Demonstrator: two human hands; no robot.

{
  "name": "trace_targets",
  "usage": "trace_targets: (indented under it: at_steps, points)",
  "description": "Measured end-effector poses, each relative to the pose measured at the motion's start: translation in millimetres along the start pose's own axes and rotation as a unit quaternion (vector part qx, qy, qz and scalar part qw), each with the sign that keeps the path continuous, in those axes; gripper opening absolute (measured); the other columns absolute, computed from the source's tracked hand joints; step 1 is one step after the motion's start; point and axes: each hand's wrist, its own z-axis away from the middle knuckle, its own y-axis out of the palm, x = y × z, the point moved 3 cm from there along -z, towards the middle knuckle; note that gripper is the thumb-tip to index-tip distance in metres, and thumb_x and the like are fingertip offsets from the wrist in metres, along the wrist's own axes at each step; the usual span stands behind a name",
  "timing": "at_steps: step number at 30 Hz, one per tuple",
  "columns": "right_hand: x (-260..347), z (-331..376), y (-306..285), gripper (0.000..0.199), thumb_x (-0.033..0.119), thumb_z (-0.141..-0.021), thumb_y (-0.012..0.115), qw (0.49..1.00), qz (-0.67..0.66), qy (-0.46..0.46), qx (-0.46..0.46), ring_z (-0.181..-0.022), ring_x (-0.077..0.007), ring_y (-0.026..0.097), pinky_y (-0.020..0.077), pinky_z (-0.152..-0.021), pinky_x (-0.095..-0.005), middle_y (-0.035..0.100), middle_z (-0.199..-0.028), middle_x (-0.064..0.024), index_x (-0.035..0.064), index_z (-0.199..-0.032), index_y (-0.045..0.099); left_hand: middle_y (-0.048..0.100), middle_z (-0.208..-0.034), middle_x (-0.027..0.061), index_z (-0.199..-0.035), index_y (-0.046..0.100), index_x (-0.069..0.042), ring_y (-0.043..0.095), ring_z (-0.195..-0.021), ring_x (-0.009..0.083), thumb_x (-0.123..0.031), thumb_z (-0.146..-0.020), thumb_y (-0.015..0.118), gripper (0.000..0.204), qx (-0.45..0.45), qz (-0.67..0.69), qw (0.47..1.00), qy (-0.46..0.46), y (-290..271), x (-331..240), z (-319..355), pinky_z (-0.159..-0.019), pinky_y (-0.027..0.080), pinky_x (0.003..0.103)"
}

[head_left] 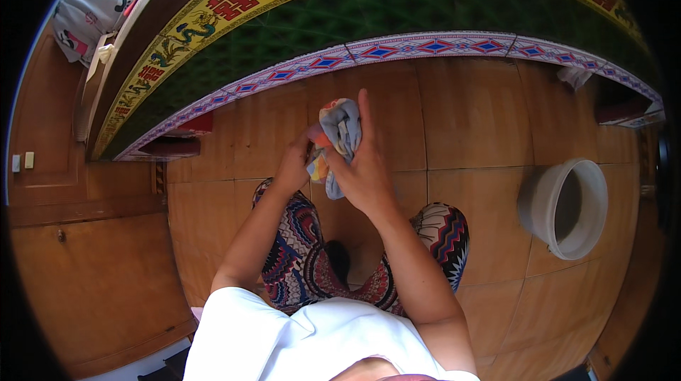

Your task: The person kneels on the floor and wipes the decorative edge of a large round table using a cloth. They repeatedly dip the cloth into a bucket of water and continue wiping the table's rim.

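Head view, looking straight down: both hands meet in front of the person's body, above the tiled floor point(482, 118), and between them is a bunched cloth point(339, 133), pale blue-grey with patches of orange and yellow. The right hand point(362, 168) is wrapped around the cloth from the right side, fingers curled over it, with one finger standing straight up past the top of the bundle. The left hand point(294, 168) is closed on the cloth's left edge, pinching it lower down. The cloth is held up off the floor, between the two hands and just above the person's knees.

Taking the cloth as the landmark: directly below it are the person's legs in zigzag-patterned trousers point(298, 253), and lower still a white shirt point(298, 338). Well to the right of the cloth, a round white bucket point(567, 207) stands on the floor tiles. Above the cloth runs a woven mat point(425, 12) with a green middle and patterned borders. Far to the left of the cloth is a wooden door point(92, 274).
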Motion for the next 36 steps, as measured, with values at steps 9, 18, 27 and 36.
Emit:
trace_targets:
  at_steps: [9, 18, 27, 36]
  points:
    - [-7, -6, -1, 0.076, 0.008, -0.084, 0.07, 0.988, -0.15, -0.03, -0.029, -0.121, -0.0324, 0.059, 0.0465, -0.103, -0.0396, 0.055, -0.132, -0.0187, 0.0137, -0.153, 0.037, 0.068, -0.119, 0.0173, -0.128, 0.059, -0.007, 0.066, -0.109, 0.0316, -0.022, -0.085, 0.073, 0.048, 0.068, -0.044, 0.995, -0.051, 7, 9, 6, -0.091, 0.052, 0.038]
    - [10, -12, -8, 0.051, 0.011, -0.093, 0.07, 0.901, -0.426, 0.068, -0.047, -0.119, -0.0181, 0.059, 0.0458, -0.103, -0.0328, 0.059, -0.134, -0.0085, 0.0042, -0.14, 0.05, 0.067, -0.123, 0.011, -0.13, 0.062, -0.018, 0.065, -0.112, 0.0291, -0.029, -0.087, 0.073, 0.047, 0.207, -0.046, 0.976, -0.046, 34, 9, 2, -0.094, 0.051, 0.041]
    - [-13, -11, -12, 0.051, 0.035, -0.095, 0.067, 0.845, -0.47, 0.241, -0.084, -0.122, -0.0219, 0.058, 0.0462, -0.104, -0.0392, 0.06, -0.135, -0.0045, 0.0093, -0.137, 0.055, 0.051, -0.134, 0.0171, -0.159, 0.023, -0.007, 0.058, -0.108, 0.0274, -0.007, -0.097, 0.058, 0.071, -0.217, 0.006, 0.976, -0.029, -7, -6, -10, -0.089, 0.05, 0.037]
    - [-33, -14, 18, 0.06, 0.047, -0.101, 0.053, 0.782, -0.581, 0.195, 0.116, -0.123, -0.0291, 0.06, 0.0505, -0.103, -0.044, 0.057, -0.14, -0.0136, 0.0069, -0.145, 0.046, 0.008, -0.164, 0.026, -0.161, 0.013, -0.003, 0.012, -0.152, 0.0413, -0.031, -0.103, 0.054, 0.076, -0.458, -0.11, 0.882, 0.008, -113, -6, -30, -0.121, 0.019, 0.047]
